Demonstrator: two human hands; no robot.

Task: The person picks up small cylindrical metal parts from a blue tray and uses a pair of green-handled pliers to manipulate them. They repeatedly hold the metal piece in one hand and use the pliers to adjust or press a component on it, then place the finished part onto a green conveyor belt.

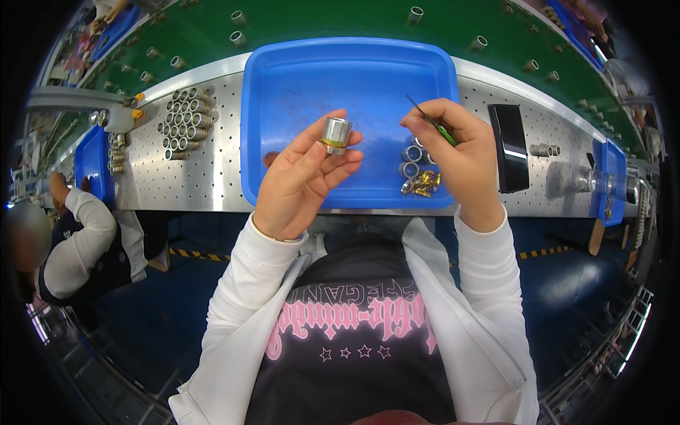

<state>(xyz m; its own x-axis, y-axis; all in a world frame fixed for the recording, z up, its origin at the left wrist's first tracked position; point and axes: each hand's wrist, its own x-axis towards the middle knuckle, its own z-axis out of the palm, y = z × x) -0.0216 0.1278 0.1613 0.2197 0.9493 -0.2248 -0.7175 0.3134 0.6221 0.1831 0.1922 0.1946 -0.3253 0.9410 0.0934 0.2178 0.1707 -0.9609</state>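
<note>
Over a blue plastic tray [348, 50], my left hand [308, 172] holds a silver metal cylindrical fitting [336, 135] with a yellowish band near its lower end. My right hand [457, 149] grips a thin dark pointed tool with a green part [446, 135]; its tip points up and left, apart from the fitting. Below and left of that hand, in the tray's near right corner, lie several metal rings [410, 161] and a small heap of brass-coloured parts [425, 183]. The right hand partly hides these rings.
Rows of metal sleeves [186, 125] stand on the perforated metal table [223, 175] at left. A black smartphone [510, 149] and two sleeves [545, 151] lie at right. Beyond the tray, a green surface [329, 18] bears scattered fittings. A co-worker [85, 244] sits at left.
</note>
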